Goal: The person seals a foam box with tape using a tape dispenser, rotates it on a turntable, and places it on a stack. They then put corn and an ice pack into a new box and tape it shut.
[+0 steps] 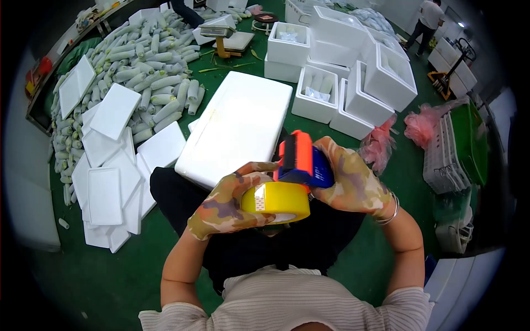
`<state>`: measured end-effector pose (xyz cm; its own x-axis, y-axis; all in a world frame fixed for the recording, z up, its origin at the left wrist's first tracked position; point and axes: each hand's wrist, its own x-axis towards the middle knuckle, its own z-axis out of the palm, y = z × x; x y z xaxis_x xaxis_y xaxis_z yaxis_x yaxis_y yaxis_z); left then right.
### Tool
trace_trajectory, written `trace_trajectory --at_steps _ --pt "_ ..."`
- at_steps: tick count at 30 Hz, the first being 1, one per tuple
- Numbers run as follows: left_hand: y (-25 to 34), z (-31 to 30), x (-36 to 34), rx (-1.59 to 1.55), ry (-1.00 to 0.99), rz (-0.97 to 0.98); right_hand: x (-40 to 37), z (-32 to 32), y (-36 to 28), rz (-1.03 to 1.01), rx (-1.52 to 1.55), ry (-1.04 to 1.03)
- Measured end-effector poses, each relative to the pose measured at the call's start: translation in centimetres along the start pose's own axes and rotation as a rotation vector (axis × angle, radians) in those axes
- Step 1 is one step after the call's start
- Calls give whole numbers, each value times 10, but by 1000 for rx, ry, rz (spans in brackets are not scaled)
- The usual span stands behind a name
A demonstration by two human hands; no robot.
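I hold a tape dispenser [302, 161], orange and blue, close in front of my chest. My right hand [353, 179], in a camouflage-pattern glove, is closed around its blue handle. A yellow roll of tape [276, 201] sits on the dispenser, and my gloved left hand [226, 207] grips that roll from the left side. Beyond my hands, a closed white foam box [234, 127] lies on the green floor.
Loose white foam lids [107, 165] are scattered at the left, beside a big heap of wrapped pale-green produce [149, 60]. Open white foam boxes [353, 71] stand at the back right, a scale [223, 33] behind. Pink netting [422, 124] and another person [428, 19] are far right.
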<state>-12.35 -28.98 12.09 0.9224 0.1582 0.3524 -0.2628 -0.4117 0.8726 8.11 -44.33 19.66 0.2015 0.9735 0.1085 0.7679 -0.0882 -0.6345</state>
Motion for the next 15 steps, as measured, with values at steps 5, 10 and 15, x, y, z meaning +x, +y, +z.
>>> trace_trajectory --at_steps 5,10,15 --pt "-8 20 4 -91 104 194 -18 5 13 80 -30 9" --pt "-11 29 3 -29 131 192 -22 19 3 298 97 35" --pt "-13 28 5 -37 203 305 -21 22 16 131 131 -148"
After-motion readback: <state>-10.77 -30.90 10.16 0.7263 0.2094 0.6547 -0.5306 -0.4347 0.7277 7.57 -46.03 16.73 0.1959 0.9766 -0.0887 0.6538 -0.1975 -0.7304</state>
